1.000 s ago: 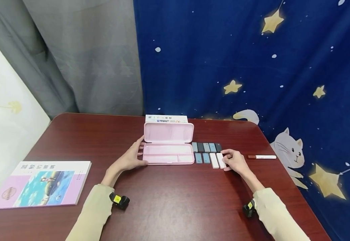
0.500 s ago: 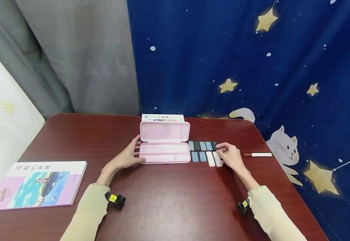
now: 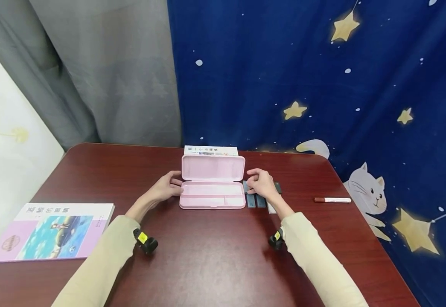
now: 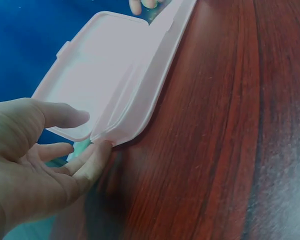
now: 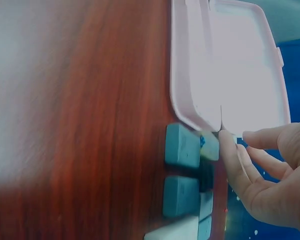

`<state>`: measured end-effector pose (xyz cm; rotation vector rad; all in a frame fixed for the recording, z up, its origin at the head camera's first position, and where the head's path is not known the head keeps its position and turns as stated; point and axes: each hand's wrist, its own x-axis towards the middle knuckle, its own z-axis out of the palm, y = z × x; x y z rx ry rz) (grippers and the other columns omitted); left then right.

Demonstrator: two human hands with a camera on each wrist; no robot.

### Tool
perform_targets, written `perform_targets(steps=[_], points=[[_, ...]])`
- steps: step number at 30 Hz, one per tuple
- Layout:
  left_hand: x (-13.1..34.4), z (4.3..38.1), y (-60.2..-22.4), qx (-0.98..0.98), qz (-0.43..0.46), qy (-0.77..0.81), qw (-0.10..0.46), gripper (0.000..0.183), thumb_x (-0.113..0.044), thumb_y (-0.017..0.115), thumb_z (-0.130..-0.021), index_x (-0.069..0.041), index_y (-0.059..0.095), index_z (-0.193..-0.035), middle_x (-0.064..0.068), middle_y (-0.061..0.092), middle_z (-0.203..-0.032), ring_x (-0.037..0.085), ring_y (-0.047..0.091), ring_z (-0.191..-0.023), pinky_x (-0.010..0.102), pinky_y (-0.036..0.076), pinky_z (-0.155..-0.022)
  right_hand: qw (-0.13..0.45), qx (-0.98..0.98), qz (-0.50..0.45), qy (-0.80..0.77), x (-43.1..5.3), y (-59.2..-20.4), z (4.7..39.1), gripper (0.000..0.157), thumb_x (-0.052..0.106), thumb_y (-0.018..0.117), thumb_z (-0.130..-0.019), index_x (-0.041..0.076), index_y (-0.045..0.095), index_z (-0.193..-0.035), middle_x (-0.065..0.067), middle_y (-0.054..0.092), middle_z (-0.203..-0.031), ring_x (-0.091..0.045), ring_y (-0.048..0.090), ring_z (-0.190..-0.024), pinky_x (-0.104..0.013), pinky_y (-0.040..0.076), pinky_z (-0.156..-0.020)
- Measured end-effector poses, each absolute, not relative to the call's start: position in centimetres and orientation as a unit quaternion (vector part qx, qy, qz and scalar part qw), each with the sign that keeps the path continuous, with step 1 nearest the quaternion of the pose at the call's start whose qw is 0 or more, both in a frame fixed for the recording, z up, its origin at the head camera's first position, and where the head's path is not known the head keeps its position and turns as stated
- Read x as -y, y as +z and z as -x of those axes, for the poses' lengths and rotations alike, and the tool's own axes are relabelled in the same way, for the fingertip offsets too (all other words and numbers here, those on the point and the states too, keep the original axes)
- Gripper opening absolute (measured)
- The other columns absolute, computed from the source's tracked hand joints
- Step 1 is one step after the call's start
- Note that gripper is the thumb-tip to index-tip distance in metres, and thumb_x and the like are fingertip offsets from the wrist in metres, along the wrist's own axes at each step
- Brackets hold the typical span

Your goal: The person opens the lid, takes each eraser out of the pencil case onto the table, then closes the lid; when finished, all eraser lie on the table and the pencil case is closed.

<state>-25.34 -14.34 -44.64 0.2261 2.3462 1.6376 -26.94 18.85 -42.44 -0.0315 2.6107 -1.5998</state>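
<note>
A pink pencil case lies on the table with its lid raised; its lower tray is divided into compartments and looks bare. My left hand is at the case's left end. In the left wrist view its fingertips touch the corner by the hinge, with the thumb held over the lid's edge. At the opposite end, my right hand has its fingers loosely bent beside the hinge corner, holding nothing visible. Beneath and beside it are two rows of small blocks: blue-grey ones, dark ones and a white one, partly hidden by the hand.
A white printed book or box stands behind the raised lid. Off to the right lies a brown-capped white marker. A large picture book rests at the left. Curtains hang behind the table's far edge.
My right hand has moved left from the white blocks to the case's right end. The left hand has shifted slightly back along the left end, its thumb leaving the front corner.
</note>
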Motion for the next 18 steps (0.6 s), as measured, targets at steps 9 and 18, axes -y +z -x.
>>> perform_targets(steps=[9, 18], points=[[14.2, 25.7, -44.6, -0.842, -0.093, 0.515, 0.13, 0.073, 0.009, 0.066, -0.081, 0.01, 0.026, -0.142, 0.032, 0.053, -0.112, 0.038, 0.061, -0.099, 0.039, 0.055, -0.082, 0.049, -0.878, -0.005, -0.477, -17.2, -43.1, 27.9, 0.037, -0.007, 0.063, -0.084, -0.003, 0.057, -0.12, -0.015, 0.064, -0.082, -0.023, 0.067, -0.063, -0.031, 0.059, -0.057], [14.3, 25.8, -45.0, -0.827, -0.131, 0.534, 0.115, 0.076, 0.013, 0.065, -0.078, 0.01, 0.024, -0.142, 0.031, 0.054, -0.105, 0.034, 0.061, -0.09, 0.03, 0.054, -0.073, 0.018, -0.9, 0.009, -0.436, -17.1, -43.7, 27.7, 0.04, -0.01, 0.066, -0.082, -0.001, 0.058, -0.12, -0.013, 0.065, -0.081, -0.021, 0.065, -0.062, -0.028, 0.058, -0.053]])
